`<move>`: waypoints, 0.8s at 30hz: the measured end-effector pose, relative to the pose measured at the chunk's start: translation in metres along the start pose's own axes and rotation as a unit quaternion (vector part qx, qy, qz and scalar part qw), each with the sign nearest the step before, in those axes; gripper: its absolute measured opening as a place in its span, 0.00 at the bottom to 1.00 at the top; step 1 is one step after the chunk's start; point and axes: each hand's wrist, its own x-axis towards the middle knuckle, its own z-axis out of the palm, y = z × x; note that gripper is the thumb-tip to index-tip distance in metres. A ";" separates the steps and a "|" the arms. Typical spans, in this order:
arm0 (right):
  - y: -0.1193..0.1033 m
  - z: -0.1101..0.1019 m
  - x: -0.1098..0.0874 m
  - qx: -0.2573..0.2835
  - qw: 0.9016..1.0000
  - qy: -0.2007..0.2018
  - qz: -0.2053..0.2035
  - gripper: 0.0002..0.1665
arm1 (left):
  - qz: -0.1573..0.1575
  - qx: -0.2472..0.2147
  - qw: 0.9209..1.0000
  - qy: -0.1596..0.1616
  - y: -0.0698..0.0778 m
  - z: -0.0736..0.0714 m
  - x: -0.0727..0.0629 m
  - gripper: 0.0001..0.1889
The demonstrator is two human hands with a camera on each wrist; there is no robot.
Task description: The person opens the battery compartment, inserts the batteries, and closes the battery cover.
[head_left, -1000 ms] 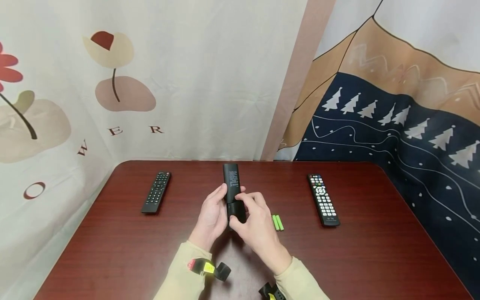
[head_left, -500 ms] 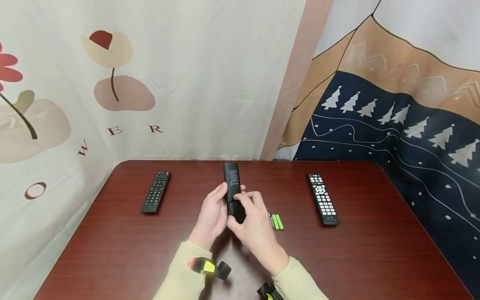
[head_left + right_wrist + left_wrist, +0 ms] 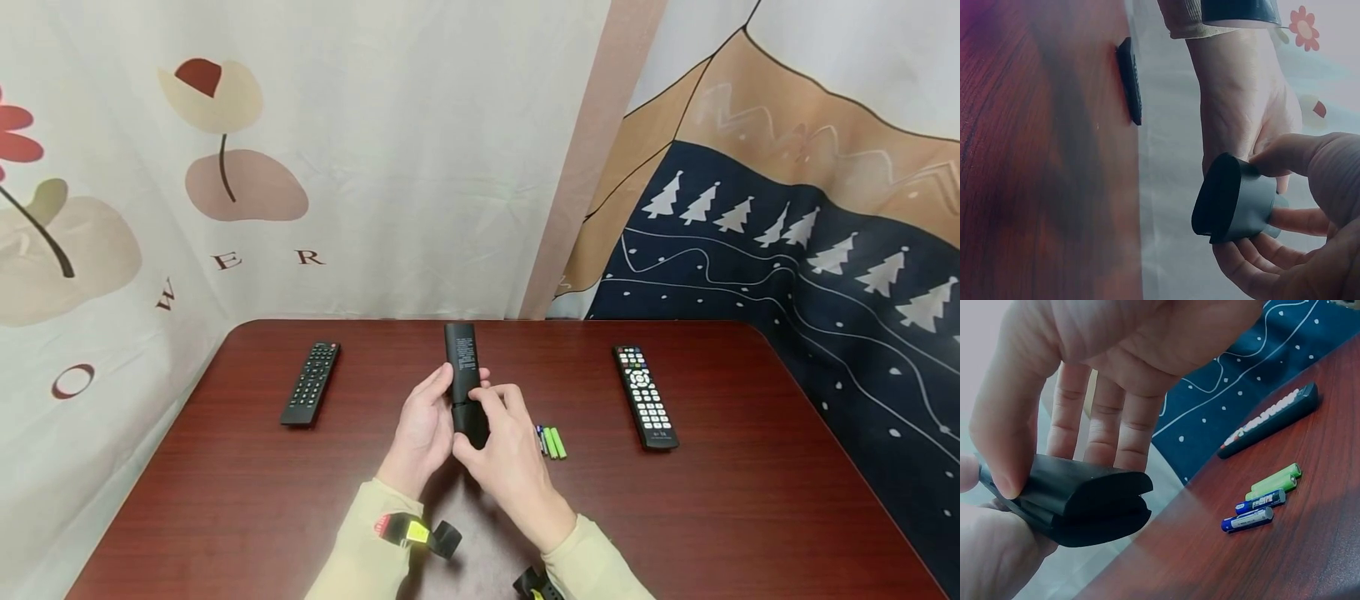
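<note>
The table (image 3: 750, 500) leaves a lane between the left remote (image 3: 311, 385), near the left edge, and the left fingers (image 3: 441, 382). Another runs between the batteries (image 3: 1261, 500) and the right remote (image 3: 646, 398), widening toward the near right corner. The held remote (image 3: 465, 385) and right fingers (image 3: 491, 402) bar the middle, toward the far edge.

The right hand (image 3: 513, 458) partly hides the held remote (image 3: 461, 382), its print (image 3: 466, 352) illegibly small

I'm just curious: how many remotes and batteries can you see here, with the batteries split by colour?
Remotes: 3, one of them held
Green batteries: 2
Blue batteries: 2
Total in view: 7
</note>
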 end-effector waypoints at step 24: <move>0.000 0.003 -0.005 -0.012 1.000 0.010 0.012 0.28 | 0.003 -0.012 1.000 0.003 0.001 -0.003 0.000 0.25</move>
